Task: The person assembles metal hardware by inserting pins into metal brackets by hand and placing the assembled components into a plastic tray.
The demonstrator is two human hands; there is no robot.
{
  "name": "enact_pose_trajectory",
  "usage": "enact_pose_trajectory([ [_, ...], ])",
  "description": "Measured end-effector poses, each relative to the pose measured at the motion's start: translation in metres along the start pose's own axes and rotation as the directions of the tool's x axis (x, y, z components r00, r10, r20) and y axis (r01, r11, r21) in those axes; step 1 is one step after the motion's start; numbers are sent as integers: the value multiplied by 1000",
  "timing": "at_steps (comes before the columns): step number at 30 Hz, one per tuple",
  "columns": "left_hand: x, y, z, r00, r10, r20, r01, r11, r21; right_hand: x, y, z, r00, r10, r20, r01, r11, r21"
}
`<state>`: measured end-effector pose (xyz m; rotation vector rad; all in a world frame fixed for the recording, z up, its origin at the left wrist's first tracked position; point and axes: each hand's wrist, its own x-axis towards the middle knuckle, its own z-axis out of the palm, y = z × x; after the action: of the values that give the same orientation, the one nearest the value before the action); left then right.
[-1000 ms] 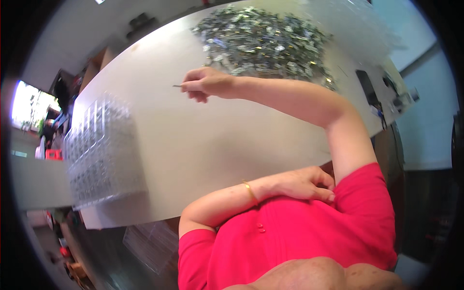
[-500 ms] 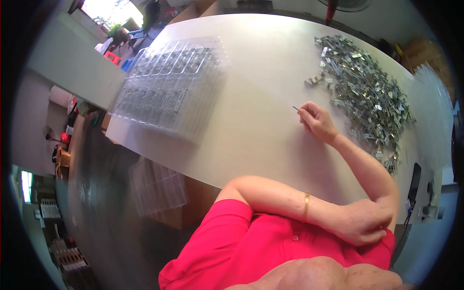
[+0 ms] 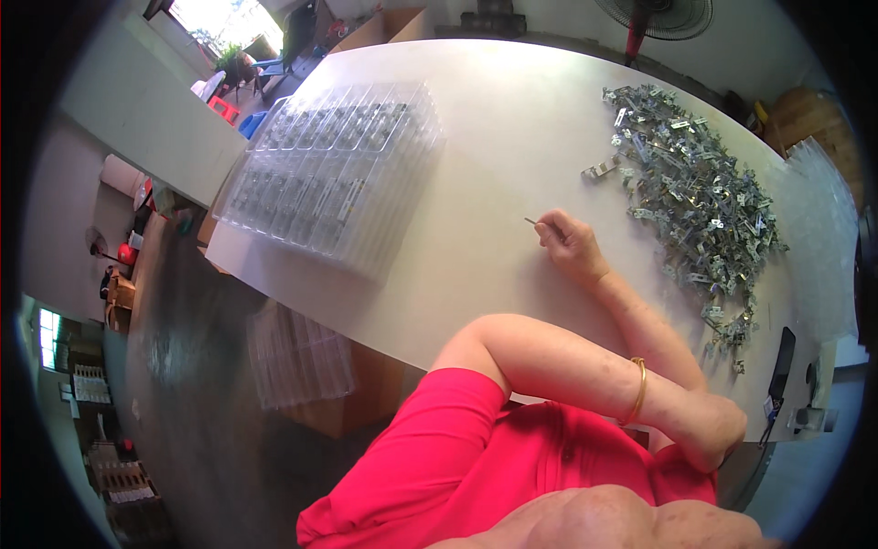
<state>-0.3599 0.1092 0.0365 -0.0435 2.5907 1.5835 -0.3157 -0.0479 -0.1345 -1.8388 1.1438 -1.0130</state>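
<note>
Over the middle of the white table, my right hand is closed in a pinch on a small thin metal piece. The tip of the piece sticks out to the left of the fingers; the rest is hidden. My left arm crosses in front of my body. My left hand lies against my right arm near the elbow, its fingers bent down and mostly out of sight. A large heap of small metal clip-like parts covers the table's right side. At the left stands a stack of clear plastic trays with metal parts in the compartments.
A few loose metal parts lie left of the heap. Clear plastic sheets or trays stand at the right edge, by a dark phone-like object. More clear trays sit on a cardboard box below the table's front edge.
In the picture, my right hand has shifted left and slightly down, with the metal piece still pinched. My left forearm has slid rightward along my right arm. The head view has tilted slightly.
</note>
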Motion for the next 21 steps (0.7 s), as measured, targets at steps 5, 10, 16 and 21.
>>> enact_pose_trajectory([
  [5, 31, -25, 15, 986, -107, -128, 80, 976, -201, 1, 0, 8, 999, -7, -35, 6, 1000, -24],
  [10, 3, -25, -1, 982, -152, 109, 181, 620, -764, -5, 6, -1, 997, -60, -56, 60, 998, 6],
  [16, -32, -36, -4, 983, -14, 185, 177, 371, -912, 4, 27, 4, 996, -81, -48, 85, 993, 79],
  [21, -53, -52, -9, 963, -84, 256, 266, 436, -860, 9, 19, 11, 999, -41, -36, 44, 996, 74],
])
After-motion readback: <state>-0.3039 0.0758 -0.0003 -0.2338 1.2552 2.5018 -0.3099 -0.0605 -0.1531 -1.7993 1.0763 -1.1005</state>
